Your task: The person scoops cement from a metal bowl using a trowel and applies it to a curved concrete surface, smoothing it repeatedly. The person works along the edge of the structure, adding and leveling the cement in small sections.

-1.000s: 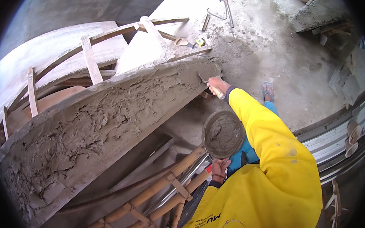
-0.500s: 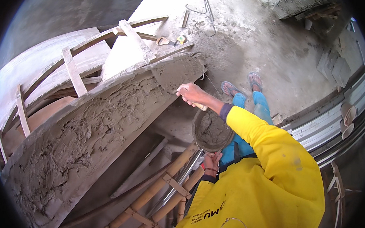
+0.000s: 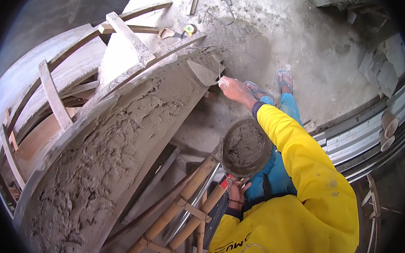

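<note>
My right hand (image 3: 236, 92) is closed round the handle of a trowel, at the far end of the curved concrete surface (image 3: 138, 169). The trowel's flat blade (image 3: 200, 73) lies against the wet grey mortar (image 3: 105, 146) coating that surface. Much of the handle is hidden in my fist. Close to my body, my left hand (image 3: 237, 192) grips a round bucket (image 3: 224, 160) at its near lower edge, the fingers partly hidden beneath it. Grey mortar (image 3: 247, 142) sits inside the bucket.
A bamboo ladder (image 3: 184, 203) leans below the bucket, with something red near its top. Curved timber formwork (image 3: 53, 93) borders the left side. A handsaw (image 3: 167, 33) and tape measure (image 3: 189, 30) lie beyond. Metal lengths (image 3: 357, 144) are stacked at right.
My right hand has moved away and slightly right, and the trowel blade now shows against the mortar's far end. The bucket, held by my left hand, appears shifted slightly right; the view has shifted too.
</note>
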`<state>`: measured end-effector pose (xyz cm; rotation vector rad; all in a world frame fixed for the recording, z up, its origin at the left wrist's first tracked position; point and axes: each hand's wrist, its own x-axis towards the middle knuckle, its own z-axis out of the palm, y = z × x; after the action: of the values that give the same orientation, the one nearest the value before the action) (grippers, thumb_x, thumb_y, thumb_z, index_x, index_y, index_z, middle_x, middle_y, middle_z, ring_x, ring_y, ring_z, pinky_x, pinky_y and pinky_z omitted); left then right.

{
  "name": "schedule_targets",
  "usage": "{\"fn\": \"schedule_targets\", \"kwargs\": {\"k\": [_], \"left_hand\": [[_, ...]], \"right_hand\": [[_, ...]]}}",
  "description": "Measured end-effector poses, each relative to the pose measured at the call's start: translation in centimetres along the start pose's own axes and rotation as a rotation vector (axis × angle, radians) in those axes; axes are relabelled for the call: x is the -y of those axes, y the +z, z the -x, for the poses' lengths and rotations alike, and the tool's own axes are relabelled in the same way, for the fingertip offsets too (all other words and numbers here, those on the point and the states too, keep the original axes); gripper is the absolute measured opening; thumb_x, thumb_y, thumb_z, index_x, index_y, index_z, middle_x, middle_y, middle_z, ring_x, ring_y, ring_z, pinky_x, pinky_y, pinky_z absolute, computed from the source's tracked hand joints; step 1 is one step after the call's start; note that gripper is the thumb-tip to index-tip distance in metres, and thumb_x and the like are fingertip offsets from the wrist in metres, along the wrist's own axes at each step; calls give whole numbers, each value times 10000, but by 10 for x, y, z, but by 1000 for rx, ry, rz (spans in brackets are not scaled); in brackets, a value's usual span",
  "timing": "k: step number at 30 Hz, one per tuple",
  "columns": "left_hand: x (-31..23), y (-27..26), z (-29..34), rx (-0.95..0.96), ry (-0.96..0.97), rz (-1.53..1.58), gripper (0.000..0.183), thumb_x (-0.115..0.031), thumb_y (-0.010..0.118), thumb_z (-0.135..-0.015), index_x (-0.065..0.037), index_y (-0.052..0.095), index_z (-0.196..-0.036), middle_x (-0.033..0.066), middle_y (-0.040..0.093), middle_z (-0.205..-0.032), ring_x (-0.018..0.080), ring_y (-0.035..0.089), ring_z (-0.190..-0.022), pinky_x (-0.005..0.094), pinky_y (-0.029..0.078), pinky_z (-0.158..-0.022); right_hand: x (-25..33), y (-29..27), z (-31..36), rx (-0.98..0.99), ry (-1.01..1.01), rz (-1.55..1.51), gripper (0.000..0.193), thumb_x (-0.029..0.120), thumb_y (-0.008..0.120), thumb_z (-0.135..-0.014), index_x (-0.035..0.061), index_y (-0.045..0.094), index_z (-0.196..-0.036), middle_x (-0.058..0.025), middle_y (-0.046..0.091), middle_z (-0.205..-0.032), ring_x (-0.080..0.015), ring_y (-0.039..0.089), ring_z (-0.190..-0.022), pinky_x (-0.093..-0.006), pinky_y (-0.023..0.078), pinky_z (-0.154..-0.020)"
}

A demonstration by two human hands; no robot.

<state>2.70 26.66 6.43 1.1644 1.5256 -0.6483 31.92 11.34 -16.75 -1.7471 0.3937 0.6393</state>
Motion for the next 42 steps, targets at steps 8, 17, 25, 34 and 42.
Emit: {"fn": "schedule_targets", "kwargs": {"k": [8,17,25,34,42], "left_hand": [[-2,1,-4,-28,-80,19,433,8,471,-812,-85,502,-1233,112,586,-1280,339,619,-1149,492,588,-833],[-7,7,2,-9,-67,22,348,2,469,-826,-80,511,-1163,107,597,-1288,304,620,-1158,480,611,-808],[-6,2,-3,36,-57,25,476,29,420,-821,-81,471,-1281,111,572,-1341,311,610,-1174,493,601,-815],[-10,2,-7,22,-73,-52,566,15,396,-841,-101,415,-1394,106,545,-1379,321,601,-1176,495,584,-809],[-5,2,-5,37,-15,-55,222,-50,447,-853,-143,480,-1052,65,583,-1211,347,606,-1156,501,571,-823]], "right_hand": [[-71,30,-82,129,575,-515,267,306,539,-857,59,633,-892,-79,604,-695,-195,575,-556,-370,446,-481],[-65,31,-116,389,415,-799,292,309,531,-867,25,598,-882,-52,523,-636,-155,491,-490,-316,399,-413],[7,22,-73,330,427,-615,287,286,520,-891,24,614,-961,-64,551,-708,-164,536,-529,-334,442,-433],[68,-3,-7,287,184,-406,340,260,461,-914,10,670,-1012,-140,626,-703,-212,603,-568,-390,494,-513],[22,17,7,-25,-165,-43,274,302,524,-922,82,649,-1025,-233,688,-878,-460,651,-891,-542,496,-798]]}}
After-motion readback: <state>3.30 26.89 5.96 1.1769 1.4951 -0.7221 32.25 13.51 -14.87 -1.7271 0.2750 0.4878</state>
